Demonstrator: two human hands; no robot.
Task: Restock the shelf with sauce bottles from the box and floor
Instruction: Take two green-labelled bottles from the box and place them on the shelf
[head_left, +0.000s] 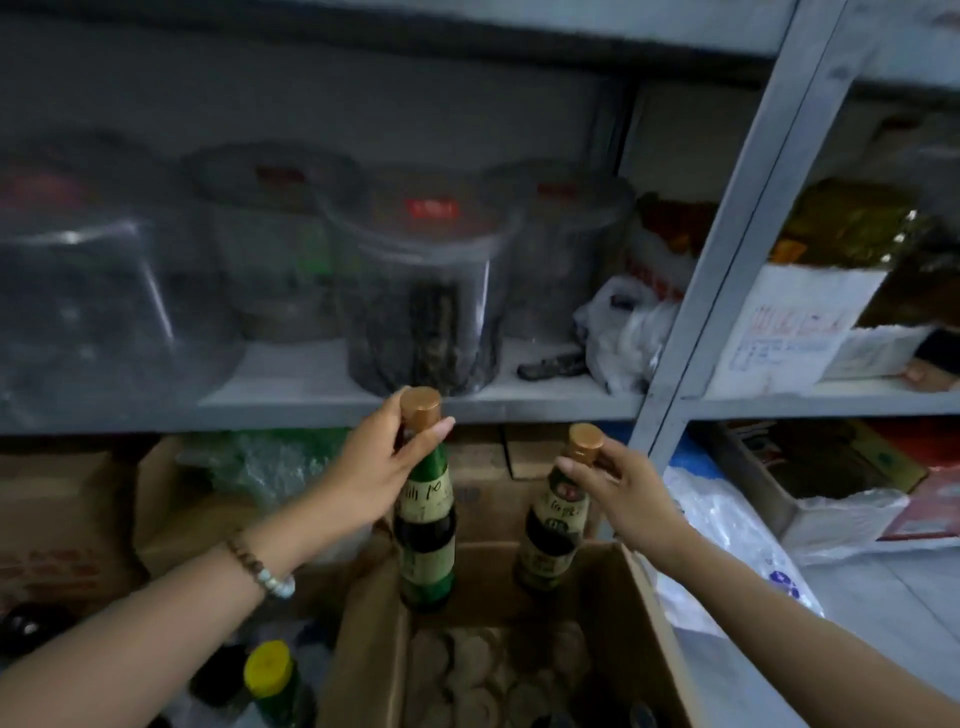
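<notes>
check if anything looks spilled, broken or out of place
Nothing looks spilled or broken. The left hand and right hand hold the left bottle and right bottle upright, capped, at the box. One small dark object lies loose on the shelf.

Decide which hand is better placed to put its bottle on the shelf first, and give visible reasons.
Probably left. The left hand grips the left bottle by the neck, its cap level with the shelf edge. The right hand pinches the right bottle lower, its cap below that edge.

A storeroom: metal shelving (727, 249) crowded with jars (421, 291) and cartons (779, 332).
</notes>
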